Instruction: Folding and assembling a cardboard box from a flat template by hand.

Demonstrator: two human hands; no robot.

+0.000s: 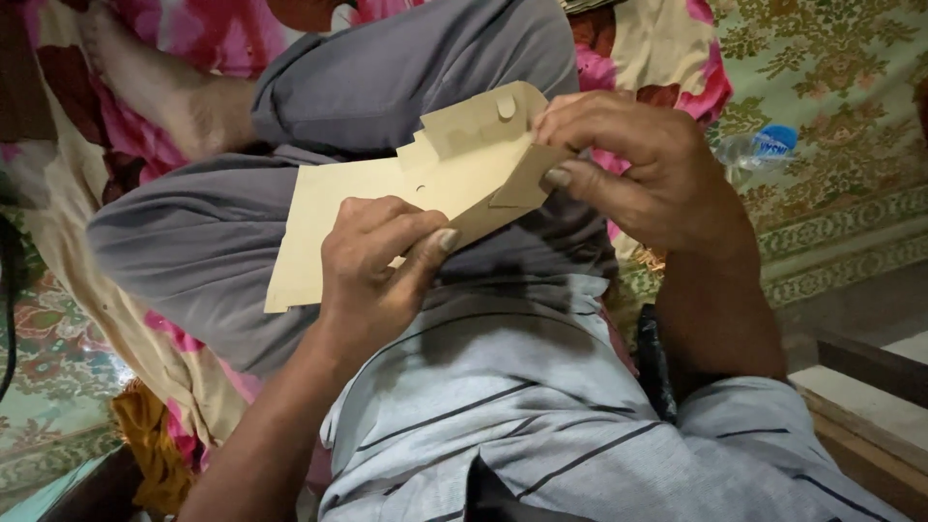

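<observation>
Cardboard piece (387, 198): flat tan cut-out with flaps, held above the person's lap, over grey trousers (193, 251).
Left hand (377, 266): fingers curled around the lower edge of the sheet, thumb pressed on its face.
Right hand (643, 169): fingertips pinching a folded flap at the upper right corner.
Nearby: plastic bottle (759, 148) lying on the green patterned cloth (841, 87), well apart from the hands.
Underneath: pink floral cloth (193, 34).
</observation>
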